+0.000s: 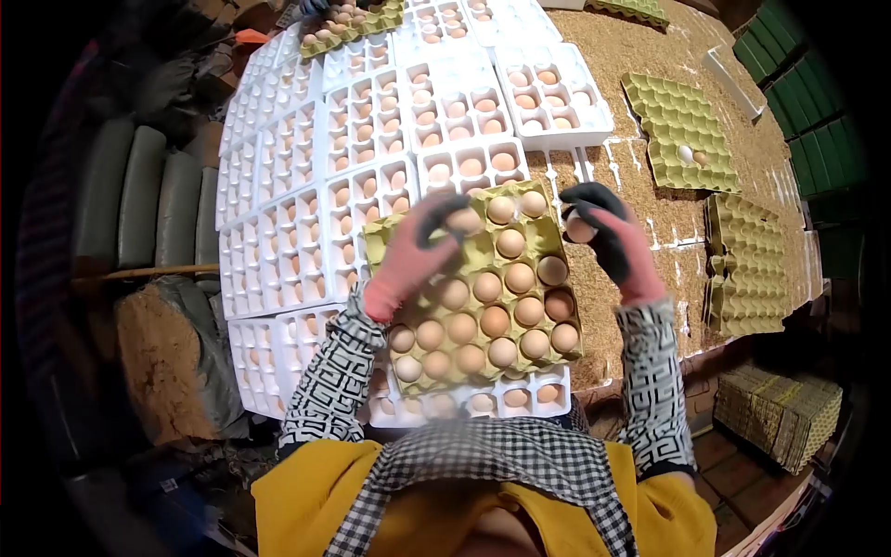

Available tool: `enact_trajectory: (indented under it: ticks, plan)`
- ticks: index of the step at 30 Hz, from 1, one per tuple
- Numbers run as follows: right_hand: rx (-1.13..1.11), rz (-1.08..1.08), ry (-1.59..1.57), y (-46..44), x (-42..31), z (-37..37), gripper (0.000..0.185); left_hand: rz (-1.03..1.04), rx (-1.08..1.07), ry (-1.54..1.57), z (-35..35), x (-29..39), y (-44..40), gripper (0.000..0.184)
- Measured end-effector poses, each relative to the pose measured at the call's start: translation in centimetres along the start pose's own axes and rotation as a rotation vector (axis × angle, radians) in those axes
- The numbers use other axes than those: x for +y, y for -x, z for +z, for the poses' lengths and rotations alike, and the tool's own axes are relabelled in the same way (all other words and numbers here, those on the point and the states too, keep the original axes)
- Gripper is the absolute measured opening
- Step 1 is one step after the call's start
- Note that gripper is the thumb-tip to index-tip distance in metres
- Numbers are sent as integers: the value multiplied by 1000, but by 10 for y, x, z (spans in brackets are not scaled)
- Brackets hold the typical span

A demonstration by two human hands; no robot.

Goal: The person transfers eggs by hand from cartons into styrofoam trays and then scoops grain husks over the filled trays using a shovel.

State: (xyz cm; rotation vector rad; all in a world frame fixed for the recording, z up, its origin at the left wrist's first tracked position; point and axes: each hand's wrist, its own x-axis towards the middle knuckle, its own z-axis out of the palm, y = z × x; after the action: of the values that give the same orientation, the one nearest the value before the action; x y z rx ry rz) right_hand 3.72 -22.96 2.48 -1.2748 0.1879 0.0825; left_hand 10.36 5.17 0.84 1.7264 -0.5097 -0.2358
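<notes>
A yellow-green egg tray (374, 243) with several brown and pale eggs (495, 321) lies in front of me, on top of white foam egg boxes. My left hand (418, 249), in a pink glove with dark fingertips, is over the tray's far left part, thumb and fingers closed round an egg (465, 221). Just past the tray's right edge, my right hand (614, 237) in a matching glove grips another egg (581, 228) between its dark fingers. Some cups at the tray's far side hold no eggs.
White foam boxes (299, 246) with eggs cover the left of the table. A thicker foam box (566, 135) stands beyond the tray. To the right, on grainy brown material (594, 176), lie a tray with two eggs (670, 116) and stacked trays (744, 265). Another gloved hand (316, 6) shows at the far left.
</notes>
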Motion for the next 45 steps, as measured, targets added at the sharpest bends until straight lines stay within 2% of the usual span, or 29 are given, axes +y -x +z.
enact_trajectory:
  ticks: [2, 3, 4, 6, 7, 9, 12, 13, 14, 16, 18, 19, 20, 22, 24, 26, 27, 28, 29, 31, 34, 36, 37, 38, 40, 41, 42, 44, 45]
  plan:
    - [5, 66, 749, -20, -11, 34, 37, -238, 72, 556, -15, 11, -17, 31]
    - [22, -62, 1183, -31, 7, 31, 42, -226, 3, 482, -21, -9, -33, 27]
    - [41, -199, 1617, -43, 26, 28, 48, -352, 19, 67, -5, 23, -41, 43]
    - [-19, -175, 1599, -49, 28, 18, 49, 6, -231, -773, 19, -6, -62, 49]
    - [-53, -166, 1598, -49, 21, 15, 50, 39, -260, -896, 33, -9, -65, 52]
    - [24, -148, 965, -35, 12, -9, 55, 116, -334, -1059, 37, -7, -67, 51]
    - [73, -103, -80, -5, -16, -18, 57, -312, -251, -73, 5, -5, -63, 44]
    - [62, -107, -36, 1, -26, -16, 60, -199, -154, 111, -8, -11, -61, 40]
    - [-6, -80, 112, -4, -19, -32, 54, -498, -134, 731, -26, -14, -46, 45]
    - [-166, 10, 639, -3, -32, 4, 46, -352, -192, 607, -52, -17, -28, 52]
    - [-235, -182, 1475, -9, -7, 31, 40, -362, -257, 998, -59, -10, -24, 55]
    - [-286, -138, 1632, -15, 3, 48, 36, -434, -123, 684, -62, -4, -16, 53]
    - [-325, -88, 1797, -21, 11, 60, 33, -353, -237, 396, -67, -5, -14, 54]
    - [-366, -272, 1994, -22, 11, 69, 32, -74, -382, -268, -65, 5, -3, 55]
    - [-470, -333, 1924, -26, 1, 66, 32, 84, -481, -1017, -35, 35, 17, 44]
    - [-442, -263, 1666, -40, -8, 39, 36, -104, -656, -1234, -11, 43, 25, 50]
    - [-256, -371, 1352, -50, 2, 7, 55, -46, -643, -1250, -11, 43, 26, 47]
    - [-83, -195, 1218, -58, -11, -6, 46, -9, -652, -1236, -13, 43, 26, 44]
    - [172, -243, 1269, -80, 4, -37, 49, 46, -671, -1257, -12, 45, 27, 43]
    - [508, -220, 1604, -116, -20, -62, 46, 166, -692, -1289, -14, 33, 32, 43]
    - [328, 111, 1807, -165, -31, -81, 41, 145, -688, -1198, -19, 36, 24, 44]
    - [308, 67, 1673, -190, -27, -103, 40, 19, -570, -833, -35, 42, 7, 41]
    - [415, 12, 1576, -199, -33, -104, 38, -213, -527, -655, -49, 38, -3, 49]
    - [458, -83, 1486, -217, -30, -116, 39, -275, -460, -572, -61, 33, -23, 53]
    - [440, -359, 1517, -248, -20, -125, 38, -197, -195, -461, -69, 11, -72, 45]
    - [343, -304, 1668, -256, -26, -113, 40, -165, -42, -428, -63, -5, -105, 40]
    - [190, -256, 1793, -273, -20, -114, 42, -157, -5, -437, -57, -16, -148, 40]
    - [182, -543, 1817, -301, 1, -130, 42, 8, 44, -513, -36, -34, -229, 52]
    - [313, -609, 1739, -306, -6, -128, 43, 29, 19, -550, -19, -35, -266, 58]
